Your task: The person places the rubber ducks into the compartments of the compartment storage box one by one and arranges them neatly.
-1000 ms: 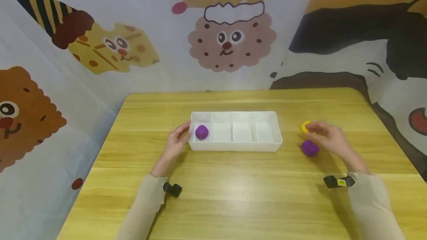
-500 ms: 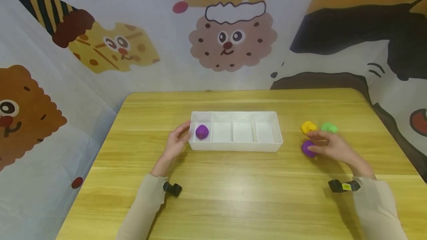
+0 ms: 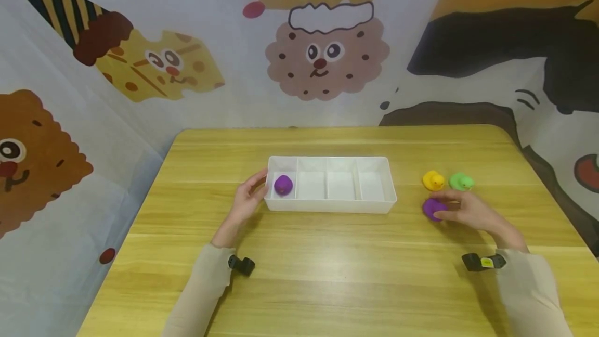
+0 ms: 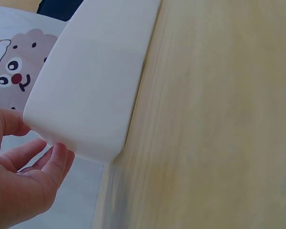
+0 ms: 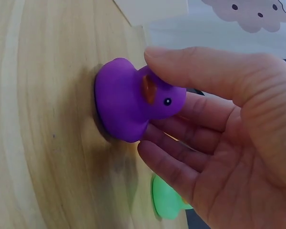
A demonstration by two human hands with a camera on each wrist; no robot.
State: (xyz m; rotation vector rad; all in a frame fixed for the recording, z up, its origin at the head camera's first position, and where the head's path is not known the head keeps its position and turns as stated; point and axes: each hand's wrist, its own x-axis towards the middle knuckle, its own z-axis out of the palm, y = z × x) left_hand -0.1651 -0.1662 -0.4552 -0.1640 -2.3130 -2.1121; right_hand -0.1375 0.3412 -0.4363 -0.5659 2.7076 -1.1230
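Head: left hand [image 3: 248, 199], fingers relaxed, touches the left end of a white, rectangular, four-compartment plastic tray [image 3: 329, 206], a rounded purple toy [image 3: 283, 185] in its leftmost compartment. Left wrist: same hand against the tray's outer wall. Right wrist: right hand [image 5: 224, 136] grasps an orange-billed purple toy duck [image 5: 119, 100] by the head, base on wood-grain table [image 5: 33, 143], near a green toy duck [image 5: 167, 200].

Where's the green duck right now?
In the head view, the green duck sits toward the right, beside the yellow duck and just beyond the right hand.
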